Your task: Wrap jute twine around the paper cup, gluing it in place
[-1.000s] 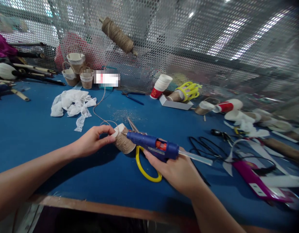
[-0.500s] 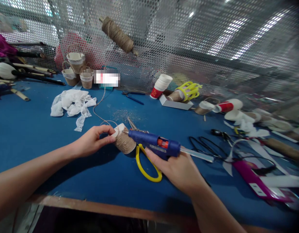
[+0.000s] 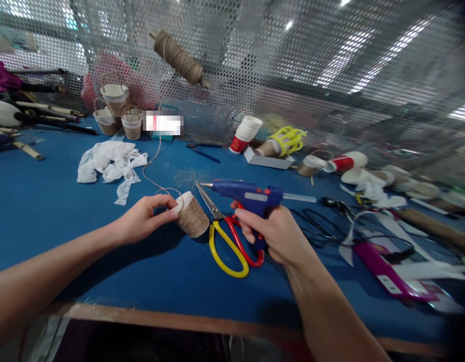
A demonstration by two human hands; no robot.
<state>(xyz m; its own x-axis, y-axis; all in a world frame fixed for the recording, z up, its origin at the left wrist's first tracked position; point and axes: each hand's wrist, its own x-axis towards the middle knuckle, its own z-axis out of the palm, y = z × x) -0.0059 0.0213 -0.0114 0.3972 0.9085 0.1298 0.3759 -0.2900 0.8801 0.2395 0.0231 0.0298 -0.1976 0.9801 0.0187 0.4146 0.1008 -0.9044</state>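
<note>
My left hand point(image 3: 151, 213) pinches the white rim of a small paper cup point(image 3: 193, 216), tilted on its side and wrapped in brown twine over most of its wall. From the cup a loose strand of twine point(image 3: 151, 162) runs back over the table. A blue glue gun point(image 3: 247, 195) is gripped in my right hand point(image 3: 273, 229), its metal nozzle pointing left, apart from the cup, and a clear glue stick point(image 3: 300, 198) poking out behind. Between the cup and my right hand lie scissors point(image 3: 226, 239) with one yellow and one red handle.
White lace point(image 3: 107, 163) lies heaped at left, near several twine-wrapped little baskets point(image 3: 132, 125). A twine spool point(image 3: 177, 58) hangs on the mesh wall. Stacked paper cups point(image 3: 245, 134) stand behind. At right are a black cable point(image 3: 311, 229) and a magenta package point(image 3: 383, 271).
My right hand has drawn the glue gun up and away from the cup, uncovering the scissors' red handle. My left hand keeps its hold on the cup.
</note>
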